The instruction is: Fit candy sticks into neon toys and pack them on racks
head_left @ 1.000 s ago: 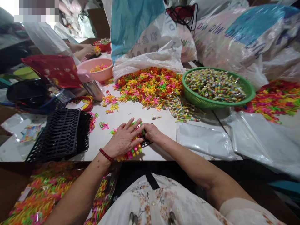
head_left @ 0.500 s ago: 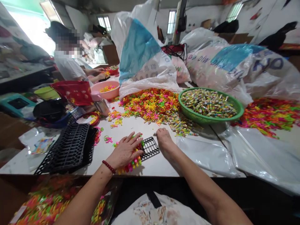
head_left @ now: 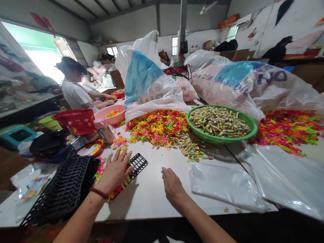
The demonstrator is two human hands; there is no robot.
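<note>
My left hand (head_left: 113, 172), with a dark red bead bracelet on the wrist, lies with fingers spread over a black plastic grid tray (head_left: 139, 163). Rows of bright plastic pieces fill the tray's near part; its far end has bare slots. The palm hides much of it. To the right, above the white table (head_left: 152, 199), my right hand (head_left: 173, 185) is closed in a pinch. A small greyish tip (head_left: 162, 171) shows at its fingertips, too small to name. Beyond the hands lies a heap of colourful plastic pieces (head_left: 157, 128), with small wrapped sticks (head_left: 191, 148) beside it.
A green basket (head_left: 222, 140) holds many wrapped sticks. Clear plastic bags (head_left: 222, 185) lie at right. Black trays (head_left: 65, 185) are stacked at left, near a red pouch (head_left: 74, 121) and a bottle (head_left: 105, 131). Large sacks (head_left: 149, 81) stand behind. Another person (head_left: 76, 91) works at far left.
My left hand and the tray have shifted left, and the tray now slants more. My right hand, still pinched, is farther from the tray. The camera view has tilted up.
</note>
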